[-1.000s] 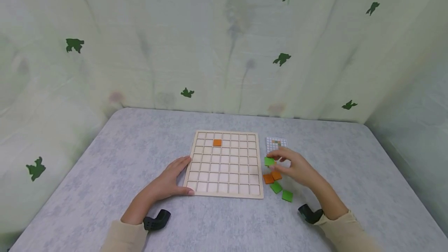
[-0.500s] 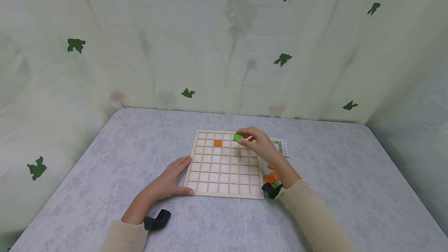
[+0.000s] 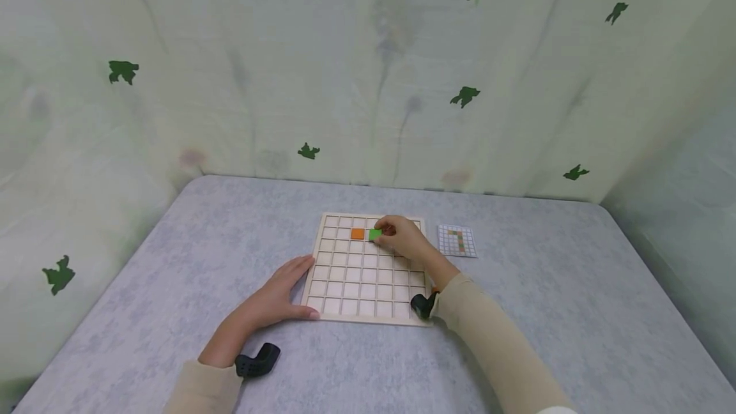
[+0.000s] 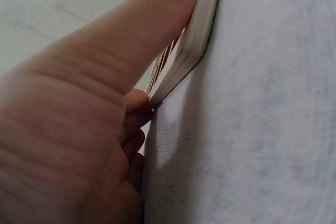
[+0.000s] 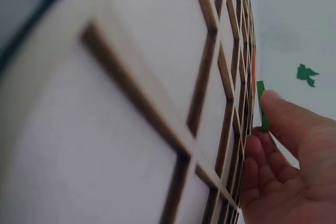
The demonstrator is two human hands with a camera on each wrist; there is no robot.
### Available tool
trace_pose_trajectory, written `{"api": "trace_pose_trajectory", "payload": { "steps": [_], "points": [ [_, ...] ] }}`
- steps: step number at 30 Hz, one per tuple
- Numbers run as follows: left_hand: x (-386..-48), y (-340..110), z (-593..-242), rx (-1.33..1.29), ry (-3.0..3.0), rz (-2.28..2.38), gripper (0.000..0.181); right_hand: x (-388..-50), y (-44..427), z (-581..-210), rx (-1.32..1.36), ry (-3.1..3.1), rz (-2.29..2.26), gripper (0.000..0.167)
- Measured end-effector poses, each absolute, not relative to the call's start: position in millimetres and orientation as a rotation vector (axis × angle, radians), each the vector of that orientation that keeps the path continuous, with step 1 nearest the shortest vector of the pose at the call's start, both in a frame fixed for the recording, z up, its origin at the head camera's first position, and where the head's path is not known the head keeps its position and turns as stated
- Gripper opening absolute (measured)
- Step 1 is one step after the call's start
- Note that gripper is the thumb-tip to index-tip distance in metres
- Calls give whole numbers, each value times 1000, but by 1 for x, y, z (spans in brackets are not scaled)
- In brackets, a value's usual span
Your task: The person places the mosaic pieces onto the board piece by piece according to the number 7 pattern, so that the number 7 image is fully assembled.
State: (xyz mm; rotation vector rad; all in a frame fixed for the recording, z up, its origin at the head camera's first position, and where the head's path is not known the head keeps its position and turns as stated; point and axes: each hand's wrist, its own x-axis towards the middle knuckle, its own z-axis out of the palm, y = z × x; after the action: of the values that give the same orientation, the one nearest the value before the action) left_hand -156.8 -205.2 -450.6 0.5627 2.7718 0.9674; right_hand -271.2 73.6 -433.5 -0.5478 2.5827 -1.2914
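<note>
Head view: right fingers (image 3: 392, 219) pinch green tile (image 3: 374, 235); left fingers (image 3: 296, 266), spread, touch board (image 3: 352, 275)

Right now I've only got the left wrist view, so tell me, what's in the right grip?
Observer: The right grip pinches a square green tile over the pale wooden grid board.
Operator: Are there any other tiles on that board?
Observer: Yes, a square orange tile lies in the second row from the far edge, left of the green one.
Operator: And what's off the board's right side?
Observer: A small white card, printed with a grid and some coloured squares, lies on the table near the far right corner.
</note>
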Motion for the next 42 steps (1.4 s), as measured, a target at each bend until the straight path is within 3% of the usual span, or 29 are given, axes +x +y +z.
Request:
{"api": "trace_pose_trajectory", "payload": {
  "steps": [11, 19, 25, 35, 42],
  "points": [
    [-158, -206, -450, 608, 2777, 987, 109, -272, 65, -432, -555, 2672, -1180, 24],
    [-158, -208, -450, 602, 2775, 1003, 109, -271, 66, -430, -565, 2627, -1126, 34],
    [-158, -207, -451, 613, 2775, 1012, 109, -265, 74, -425, -538, 2554, -1360, 43],
    [-158, -206, -452, 598, 2775, 1003, 110, -239, 118, -399, -701, 2549, -1602, 49],
    [-158, -206, -450, 597, 2775, 1005, 109, -217, 163, -400, -649, 2642, -1524, 48]
  ]
}}
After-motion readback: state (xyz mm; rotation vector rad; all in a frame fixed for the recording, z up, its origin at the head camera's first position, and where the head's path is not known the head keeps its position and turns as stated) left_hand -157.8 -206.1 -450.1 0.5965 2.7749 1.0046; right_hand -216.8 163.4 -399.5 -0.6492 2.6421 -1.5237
